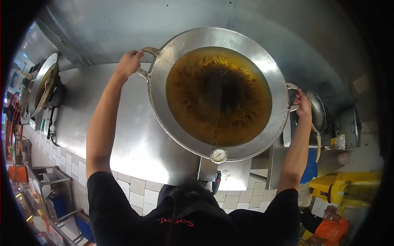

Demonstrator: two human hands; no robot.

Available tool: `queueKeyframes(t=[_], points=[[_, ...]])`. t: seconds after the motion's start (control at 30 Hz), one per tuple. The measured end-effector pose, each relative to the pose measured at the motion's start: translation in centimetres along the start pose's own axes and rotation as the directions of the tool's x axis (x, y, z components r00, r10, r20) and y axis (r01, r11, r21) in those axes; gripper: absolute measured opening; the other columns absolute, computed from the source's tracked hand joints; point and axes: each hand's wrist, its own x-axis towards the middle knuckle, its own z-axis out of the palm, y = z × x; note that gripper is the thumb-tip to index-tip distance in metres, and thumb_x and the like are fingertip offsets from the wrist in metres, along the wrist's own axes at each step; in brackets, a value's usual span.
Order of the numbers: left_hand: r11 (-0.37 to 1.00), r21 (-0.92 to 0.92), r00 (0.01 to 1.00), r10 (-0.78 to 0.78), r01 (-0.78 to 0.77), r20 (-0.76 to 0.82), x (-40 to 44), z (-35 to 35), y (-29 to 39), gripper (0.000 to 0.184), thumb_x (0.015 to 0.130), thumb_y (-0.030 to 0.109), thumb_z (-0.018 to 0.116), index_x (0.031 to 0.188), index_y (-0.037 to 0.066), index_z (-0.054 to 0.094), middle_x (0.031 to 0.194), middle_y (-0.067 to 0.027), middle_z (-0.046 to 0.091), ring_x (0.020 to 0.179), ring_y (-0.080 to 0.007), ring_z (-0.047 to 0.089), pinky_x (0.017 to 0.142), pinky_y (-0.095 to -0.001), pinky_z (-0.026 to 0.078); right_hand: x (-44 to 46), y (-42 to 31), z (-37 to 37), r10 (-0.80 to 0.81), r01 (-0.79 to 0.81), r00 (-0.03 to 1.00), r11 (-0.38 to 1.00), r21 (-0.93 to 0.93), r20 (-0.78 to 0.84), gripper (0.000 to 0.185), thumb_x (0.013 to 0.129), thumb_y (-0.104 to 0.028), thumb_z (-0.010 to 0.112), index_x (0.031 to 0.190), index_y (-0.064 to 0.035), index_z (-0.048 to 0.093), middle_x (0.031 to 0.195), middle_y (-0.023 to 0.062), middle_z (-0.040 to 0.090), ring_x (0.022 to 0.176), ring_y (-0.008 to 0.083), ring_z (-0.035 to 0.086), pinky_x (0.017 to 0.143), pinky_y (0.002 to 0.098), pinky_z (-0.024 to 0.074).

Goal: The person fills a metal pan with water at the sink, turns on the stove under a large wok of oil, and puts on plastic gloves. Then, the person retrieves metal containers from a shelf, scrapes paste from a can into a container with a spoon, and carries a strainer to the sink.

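Observation:
A large, wide metal pan holds brown-amber liquid, with dark patches across its middle. My left hand is closed around the pan's left handle. On the opposite side, my right hand grips the right handle. A round dial thermometer sits at the pan's near rim, its thin stem reaching into the liquid. Under and beside the pan lies a shiny steel counter.
Another wide pan stands at the far left. A lidded or shallow frying pan is just right of my right hand. A wheeled cart is lower left. A person in orange is at the lower right, near yellow equipment.

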Motion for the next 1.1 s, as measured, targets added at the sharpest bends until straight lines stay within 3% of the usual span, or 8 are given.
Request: queueKeyframes(t=[0.07, 0.27, 0.5, 0.6, 0.77, 0.9, 0.97, 1.1], points=[[0.989, 0.146, 0.999, 0.041, -0.037, -0.024, 1.2, 0.7, -0.5, 0.043, 0.086, 0.034, 0.046, 0.094, -0.006, 0.061, 0.071, -0.0164, 0.06, 0.068, -0.027, 0.059, 0.067, -0.0368, 0.045, 0.8, 0.3, -0.7, -0.002, -0.002, 0.997, 0.999, -0.044, -0.08, 0.014, 0.087, -0.022, 0.058, 0.09, -0.0086, 0.055, 0.062, -0.0039, 0.041, 0.046, 0.0058, 0.033, 0.042, 0.0216, 0.0311], [0.971, 0.212, 0.988, 0.131, -0.111, -0.08, 1.6, 0.8, -1.4, 0.043, 0.084, 0.031, 0.046, 0.095, -0.008, 0.06, 0.081, -0.0258, 0.061, 0.079, -0.0379, 0.059, 0.074, -0.0395, 0.044, 0.3, 0.0, -0.1, -0.031, 0.013, 0.988, 0.992, -0.122, -0.149, 0.021, 0.087, -0.022, 0.059, 0.1, -0.006, 0.057, 0.062, -0.0036, 0.04, 0.046, 0.006, 0.033, 0.042, 0.0226, 0.0313], [0.965, 0.227, 0.98, 0.159, -0.128, -0.123, 1.1, 1.4, -2.3, 0.042, 0.083, 0.031, 0.048, 0.092, -0.008, 0.061, 0.079, -0.0257, 0.061, 0.078, -0.0378, 0.059, 0.073, -0.0392, 0.044, -0.9, -0.4, 0.1, -0.027, -0.013, 0.982, 0.978, -0.207, -0.189, 0.014, 0.088, -0.02, 0.058, 0.095, -0.0075, 0.055, 0.059, -0.0041, 0.039, 0.045, 0.0049, 0.031, 0.041, 0.0216, 0.0285], [0.975, 0.169, 0.98, 0.162, -0.141, -0.117, 0.7, 1.1, -1.4, 0.041, 0.082, 0.031, 0.05, 0.091, -0.007, 0.062, 0.075, -0.0243, 0.061, 0.074, -0.0346, 0.06, 0.071, -0.0382, 0.045, -1.4, -0.4, -0.1, -0.089, 0.072, 0.991, 0.984, -0.16, -0.103, 0.011, 0.088, -0.018, 0.057, 0.093, -0.0082, 0.055, 0.059, -0.005, 0.04, 0.045, 0.0046, 0.031, 0.042, 0.0211, 0.0278], [0.984, 0.11, 0.972, 0.155, -0.137, -0.175, 0.2, 1.1, -0.5, 0.041, 0.083, 0.031, 0.05, 0.089, -0.007, 0.062, 0.069, -0.0213, 0.06, 0.07, -0.0268, 0.061, 0.069, -0.0364, 0.045, -0.8, 0.2, 0.0, -0.112, 0.093, 0.986, 0.985, -0.148, -0.127, 0.013, 0.088, -0.018, 0.057, 0.095, -0.0083, 0.055, 0.06, -0.0047, 0.041, 0.046, 0.005, 0.032, 0.042, 0.021, 0.0284], [0.994, 0.104, 0.98, 0.065, -0.046, -0.188, 0.2, 1.1, -0.2, 0.041, 0.083, 0.031, 0.05, 0.09, -0.008, 0.062, 0.075, -0.0234, 0.062, 0.075, -0.0297, 0.061, 0.072, -0.0362, 0.045, 0.1, 0.5, -0.1, -0.074, 0.06, 0.99, 0.991, -0.118, -0.117, 0.017, 0.087, -0.021, 0.059, 0.097, -0.0072, 0.055, 0.061, -0.0041, 0.04, 0.046, 0.0056, 0.032, 0.042, 0.0211, 0.0288], [0.971, 0.149, 0.954, 0.214, -0.185, -0.211, 0.0, 1.0, -0.8, 0.042, 0.083, 0.031, 0.05, 0.091, -0.008, 0.062, 0.081, -0.0249, 0.062, 0.081, -0.0328, 0.061, 0.076, -0.0362, 0.045, -0.6, 0.3, 0.3, -0.044, 0.026, 0.991, 0.99, -0.139, -0.129, 0.018, 0.087, -0.021, 0.059, 0.096, -0.0069, 0.055, 0.062, -0.0038, 0.04, 0.046, 0.0057, 0.032, 0.042, 0.0213, 0.0291], [0.977, 0.164, 0.967, 0.164, -0.133, -0.195, 0.1, 1.0, -1.0, 0.042, 0.083, 0.031, 0.05, 0.092, -0.008, 0.061, 0.085, -0.0253, 0.062, 0.085, -0.0354, 0.06, 0.078, -0.0365, 0.044, -0.2, -0.2, 0.4, -0.033, 0.017, 0.992, 0.99, -0.139, -0.119, 0.018, 0.087, -0.021, 0.06, 0.095, -0.0064, 0.055, 0.063, -0.0028, 0.041, 0.046, 0.006, 0.032, 0.042, 0.022, 0.0303]])
